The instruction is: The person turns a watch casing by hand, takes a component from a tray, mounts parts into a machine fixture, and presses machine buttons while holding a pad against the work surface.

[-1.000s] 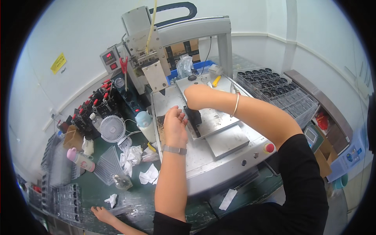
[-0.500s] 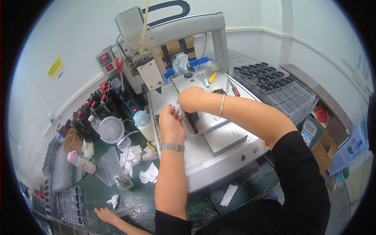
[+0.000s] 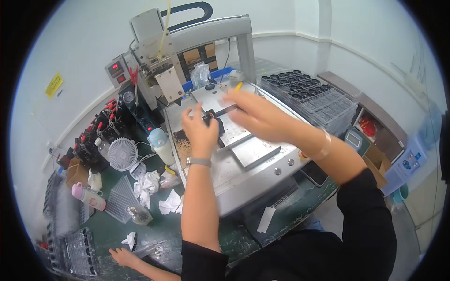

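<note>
My left hand (image 3: 201, 134), a watch on its wrist, is over the left part of a machine's metal bed (image 3: 220, 187). Its fingers are spread, with the thumb in front of a small black block (image 3: 210, 115). The block shows in the gap between thumb and forefinger; whether they press on it is unclear. A dark bar (image 3: 226, 110) runs from the block toward my right hand (image 3: 262, 117). That hand is blurred, its fingers pointing left above the bed, and any grip is hidden. A flat metal plate (image 3: 255, 152) lies in front of both hands.
The machine's head (image 3: 169, 84) hangs beyond my left hand. Stacked trays of black round parts (image 3: 300, 86) stand right. On the left are a fan (image 3: 123, 154), a blue-capped bottle (image 3: 161, 145), a pink-capped bottle (image 3: 89, 196) and crumpled tissues (image 3: 147, 185). Another person's hand (image 3: 124, 256) rests lower left.
My hands have moved apart: the right has drawn back and turned, and the left has spread its fingers beside the black block. The whole view has shifted slightly.
</note>
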Available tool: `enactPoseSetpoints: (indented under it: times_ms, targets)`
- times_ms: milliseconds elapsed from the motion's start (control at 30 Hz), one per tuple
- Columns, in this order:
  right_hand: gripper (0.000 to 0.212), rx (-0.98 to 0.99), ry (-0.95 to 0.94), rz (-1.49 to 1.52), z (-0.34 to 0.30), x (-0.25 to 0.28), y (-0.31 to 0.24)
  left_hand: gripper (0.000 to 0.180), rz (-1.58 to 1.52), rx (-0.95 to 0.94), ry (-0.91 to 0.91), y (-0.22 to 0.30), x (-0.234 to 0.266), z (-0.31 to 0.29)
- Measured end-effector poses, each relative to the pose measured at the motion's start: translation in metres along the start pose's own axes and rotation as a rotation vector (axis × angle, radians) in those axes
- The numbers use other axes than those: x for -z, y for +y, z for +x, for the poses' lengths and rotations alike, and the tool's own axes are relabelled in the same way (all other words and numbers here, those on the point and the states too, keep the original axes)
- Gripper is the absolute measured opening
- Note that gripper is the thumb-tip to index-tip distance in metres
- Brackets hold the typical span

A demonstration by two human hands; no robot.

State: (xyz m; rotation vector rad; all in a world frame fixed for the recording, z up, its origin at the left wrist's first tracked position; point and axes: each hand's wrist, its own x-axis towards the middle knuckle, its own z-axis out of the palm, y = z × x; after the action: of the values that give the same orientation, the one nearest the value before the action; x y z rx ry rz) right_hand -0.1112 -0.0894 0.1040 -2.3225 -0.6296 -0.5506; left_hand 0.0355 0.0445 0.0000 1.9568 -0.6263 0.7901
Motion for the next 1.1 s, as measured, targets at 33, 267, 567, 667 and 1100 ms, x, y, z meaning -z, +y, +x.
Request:
enactPoseSetpoints:
  times_ms: [33,267,567,667,1100]
  targets:
    - [0.043,0.155,-0.007,-0.199,-0.036,0.002,-0.003,0.050,-0.021,-0.001,0.013,0.010,0.000,-0.003]
    - [0.084,-0.310,-0.277,-0.642,-0.202,-0.048,0.022,0.054,0.319,-0.036,-0.296,0.028,-0.016,-0.009]
    - [0.095,-0.120,0.146,-0.829,-0.222,-0.120,0.086,0.057,0.562,0.293,-0.348,-0.001,0.019,-0.013]
    - [0.094,-0.127,0.216,-0.771,-0.226,-0.127,0.092,0.060,0.540,0.503,-0.542,-0.003,0.015,-0.009]
    - [0.087,-0.093,0.183,-0.750,-0.224,-0.111,0.097,0.064,0.612,0.468,-0.552,-0.006,0.019,-0.005]
